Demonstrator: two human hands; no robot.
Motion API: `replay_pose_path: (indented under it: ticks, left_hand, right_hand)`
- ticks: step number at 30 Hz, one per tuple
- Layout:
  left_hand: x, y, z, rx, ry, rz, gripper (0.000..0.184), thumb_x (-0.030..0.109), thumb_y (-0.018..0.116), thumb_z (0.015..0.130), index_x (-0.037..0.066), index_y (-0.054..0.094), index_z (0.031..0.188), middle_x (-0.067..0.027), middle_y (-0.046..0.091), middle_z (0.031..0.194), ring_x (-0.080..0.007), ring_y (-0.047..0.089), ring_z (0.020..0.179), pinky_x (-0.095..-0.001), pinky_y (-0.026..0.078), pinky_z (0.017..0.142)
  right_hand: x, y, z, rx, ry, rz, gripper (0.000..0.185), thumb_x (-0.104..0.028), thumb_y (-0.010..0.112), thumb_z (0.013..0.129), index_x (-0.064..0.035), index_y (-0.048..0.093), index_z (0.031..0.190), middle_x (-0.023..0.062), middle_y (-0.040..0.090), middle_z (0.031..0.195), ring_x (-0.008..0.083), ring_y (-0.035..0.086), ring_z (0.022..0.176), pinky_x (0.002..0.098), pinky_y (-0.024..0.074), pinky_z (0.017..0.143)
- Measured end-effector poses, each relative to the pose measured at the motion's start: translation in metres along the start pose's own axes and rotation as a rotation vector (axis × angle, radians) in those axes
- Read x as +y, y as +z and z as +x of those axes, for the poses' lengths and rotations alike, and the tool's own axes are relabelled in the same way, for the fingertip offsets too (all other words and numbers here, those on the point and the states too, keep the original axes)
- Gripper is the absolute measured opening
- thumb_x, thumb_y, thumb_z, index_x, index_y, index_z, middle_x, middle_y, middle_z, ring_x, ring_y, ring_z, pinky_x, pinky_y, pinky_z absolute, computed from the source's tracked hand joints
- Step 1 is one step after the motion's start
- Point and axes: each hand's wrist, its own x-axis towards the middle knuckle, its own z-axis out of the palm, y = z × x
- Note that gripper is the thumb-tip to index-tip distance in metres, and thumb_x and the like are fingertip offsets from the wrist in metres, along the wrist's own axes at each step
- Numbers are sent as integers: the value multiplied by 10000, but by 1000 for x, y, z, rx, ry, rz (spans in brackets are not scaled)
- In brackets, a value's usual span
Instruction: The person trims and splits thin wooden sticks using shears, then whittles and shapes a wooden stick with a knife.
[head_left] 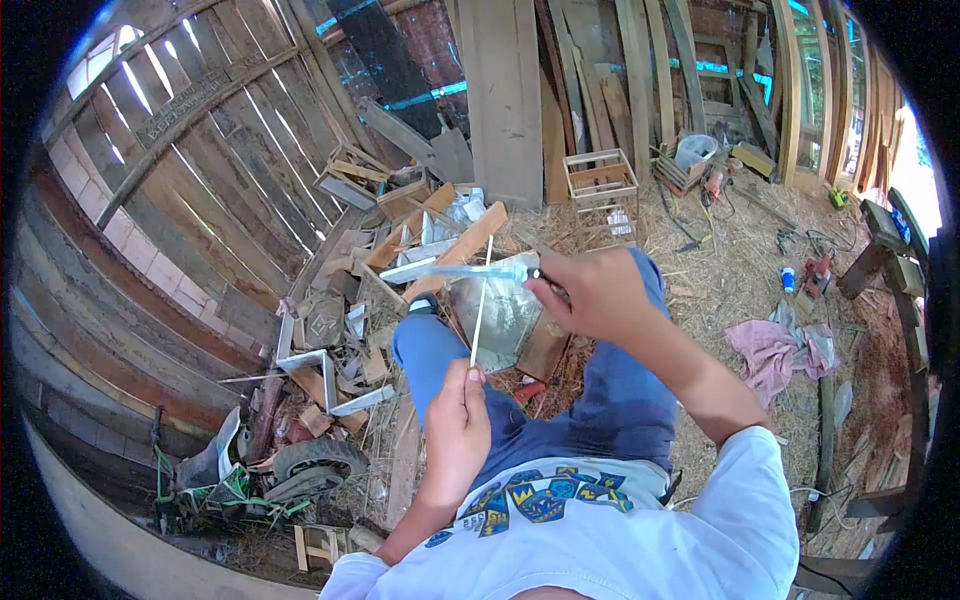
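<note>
My left hand (459,420) is closed round the lower end of a thin pale stick (481,315), which points up and away from me. My right hand (585,292) grips the dark handle end of a knife (475,271). Its blade, slightly blurred, points left and crosses the upper part of the stick; whether they touch I cannot tell. Below them, between my knees, lies a grey flat sheet (500,325) beside a brown wooden board (543,346). A red object (529,392) lies on the ground close to my legs.
Scrap wood (325,320) and a wheel (318,459) lie at the left. Ahead stand a wooden frame (601,186) and leaning planks (610,105). On the right are a pink cloth (765,355), a blue can (788,279) and a red tool (818,276).
</note>
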Motion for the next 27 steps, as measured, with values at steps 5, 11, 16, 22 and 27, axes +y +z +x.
replay_pose_path:
  ticks: [5,11,16,22,27]
  left_hand:
    - [3,0,0,44,55,56,171,119,459,1079,5,562,1006,-246,621,802,-470,638,771,-455,486,662]
    - [-8,2,1,44,30,123,155,106,479,1064,6,575,995,-258,635,821,-475,642,786,-478,486,662]
    - [-17,2,1,89,90,135,195,161,478,1084,26,584,992,-100,499,660,-174,495,582,-349,414,567]
    - [-11,1,1,73,52,117,146,117,501,1056,19,586,990,-252,625,791,-463,640,731,-483,473,615]
    - [-12,4,2,62,47,141,149,129,506,1058,24,590,993,-245,615,762,-462,627,697,-481,461,594]
  right_hand:
    - [-18,-6,-9,-214,-135,-28,340,-424,647,951,-138,615,770,87,619,566,310,650,508,451,488,460]
    - [-14,-5,-7,-139,-69,-56,340,-413,656,944,-134,588,762,86,580,542,310,619,484,443,457,452]
    - [-6,1,-4,-90,29,-34,351,-438,653,945,-137,584,778,74,571,525,305,608,463,444,447,436]
    - [-17,0,-11,-155,-20,-48,356,-428,662,943,-130,591,762,84,570,524,309,610,466,439,450,434]
    - [-25,-6,-14,-215,-70,-59,319,-401,679,933,-138,614,765,83,591,542,305,620,484,439,461,452]
